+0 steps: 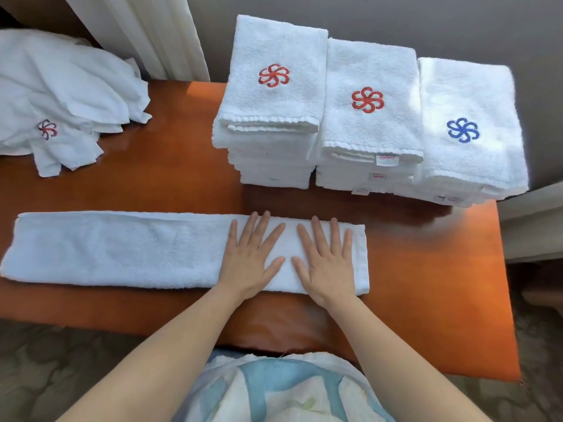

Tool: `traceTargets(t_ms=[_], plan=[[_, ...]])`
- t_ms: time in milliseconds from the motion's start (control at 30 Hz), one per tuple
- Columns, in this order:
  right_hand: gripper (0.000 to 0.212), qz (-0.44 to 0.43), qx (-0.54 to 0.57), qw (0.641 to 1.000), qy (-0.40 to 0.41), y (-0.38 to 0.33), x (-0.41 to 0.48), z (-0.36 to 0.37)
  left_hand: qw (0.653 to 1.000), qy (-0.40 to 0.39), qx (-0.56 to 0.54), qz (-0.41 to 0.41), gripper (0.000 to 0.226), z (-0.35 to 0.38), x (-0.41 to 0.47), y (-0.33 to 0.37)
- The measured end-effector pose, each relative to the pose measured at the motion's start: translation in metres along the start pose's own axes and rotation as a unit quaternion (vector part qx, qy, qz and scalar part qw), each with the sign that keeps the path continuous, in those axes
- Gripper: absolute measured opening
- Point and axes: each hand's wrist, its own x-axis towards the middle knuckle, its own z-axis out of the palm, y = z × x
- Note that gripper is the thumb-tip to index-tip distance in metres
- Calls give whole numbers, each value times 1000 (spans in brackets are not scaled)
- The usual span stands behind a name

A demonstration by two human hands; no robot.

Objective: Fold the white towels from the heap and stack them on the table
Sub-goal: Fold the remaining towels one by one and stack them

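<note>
Firstly, at the far left of the orange-brown counter lies the heap of unfolded white towels. It is crumpled, one towel in it is embroidered in red, and some corners point toward the near side. Just right of the heap, beyond the far edge, a pale curtain comes down.

On the near part of the counter the long towel lies flat as a narrow strip, going from the left edge until past the middle. Both hands rest on its right part, side by side, with the thumbs close but apart. The left hand is palm down and its grip is open: the fingers are straight and spread, and they only press on the cloth. The right hand lies the same way, with an open grip, near the right end of the strip.

Farther away, on the right half of the counter, three stacks of folded towels stand in a row and touch each other. The left stack and the middle stack have a top towel embroidered in red. The right stack, by the far right corner, has one embroidered in blue.

At the near edge, a blue and white garment of the person is visible.
</note>
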Motion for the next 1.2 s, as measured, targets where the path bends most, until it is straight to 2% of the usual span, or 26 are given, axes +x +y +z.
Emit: traceTargets(t_ms=[167,367,467,533,667,833,967,1200], plan=[[69,36,-18,999,-4,2,-2,3,999,-12,22,-36,74,3,0,-14],[77,94,-59,993,-32,3,-3,1,998,-20,19,-47,70,3,-13,-49],[80,123,-28,991,-36,-14,5,-4,998,-31,18,-45,68,0,-17,-69],[80,97,7,995,-26,-35,9,-9,999,-38,11,-28,66,-4,-17,-77],[73,-37,38,998,-28,-99,22,-8,999,-22,-6,-24,63,-14,-30,-102],[67,-101,45,993,-46,-182,43,4,995,-12,-27,-93,64,-19,-69,-170],[68,-112,53,991,-58,-249,56,15,991,-27,-13,-134,65,-21,-95,-244],[68,-109,22,991,-71,-353,90,37,989,-64,-11,-133,64,-14,-115,-348]])
